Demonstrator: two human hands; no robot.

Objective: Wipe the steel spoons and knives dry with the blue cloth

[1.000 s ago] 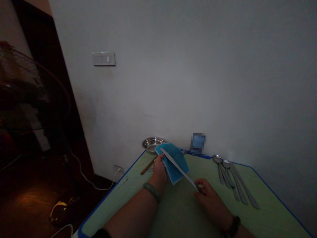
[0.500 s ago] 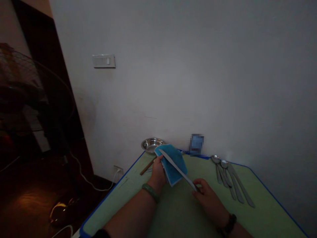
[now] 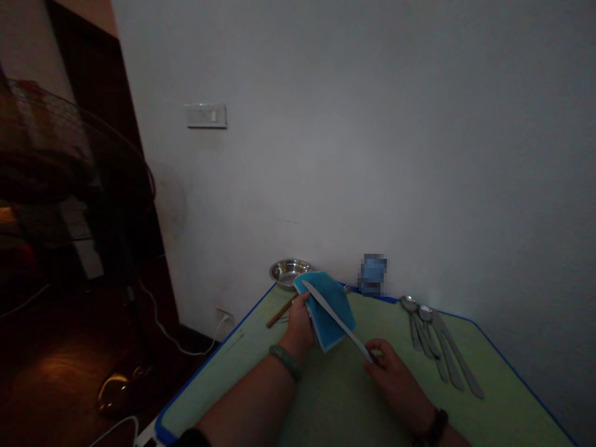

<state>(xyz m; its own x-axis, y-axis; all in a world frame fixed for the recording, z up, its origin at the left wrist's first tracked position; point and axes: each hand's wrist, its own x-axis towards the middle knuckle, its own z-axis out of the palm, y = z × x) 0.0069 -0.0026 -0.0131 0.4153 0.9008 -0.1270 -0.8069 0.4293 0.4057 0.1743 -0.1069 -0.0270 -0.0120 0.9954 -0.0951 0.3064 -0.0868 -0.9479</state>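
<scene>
A: What do you see first in this corner of the room?

B: The biggest thing is the white wall (image 3: 372, 155) behind the table (image 3: 335, 406). This table has a green top with a blue edge. To the left of the table stands a dark standing fan (image 3: 60, 155), and a white cable (image 3: 186, 351) goes down there, near the table's left side.

A: And what is lying at the table?

B: At the far left corner of the table is a steel bowl (image 3: 289, 272). Along the far edge there is a blue object (image 3: 373, 273), but it is too blurred to tell what it is. On the right part of the table lie spoons (image 3: 412, 307) and table knives (image 3: 454, 354), side by side. Near the left edge is a thin wooden stick (image 3: 280, 312).

A: Please tell me about the hands.

B: Above the middle of the table, the left hand (image 3: 298, 326) is closed around a folded blue cloth (image 3: 328, 310). The right hand (image 3: 393, 375) pinches the end of a long table knife (image 3: 336, 320) with its fingers, and the blade lies across the cloth. A green bangle (image 3: 285, 362) sits on the left wrist, and a dark bracelet (image 3: 436, 427) on the right wrist.
</scene>
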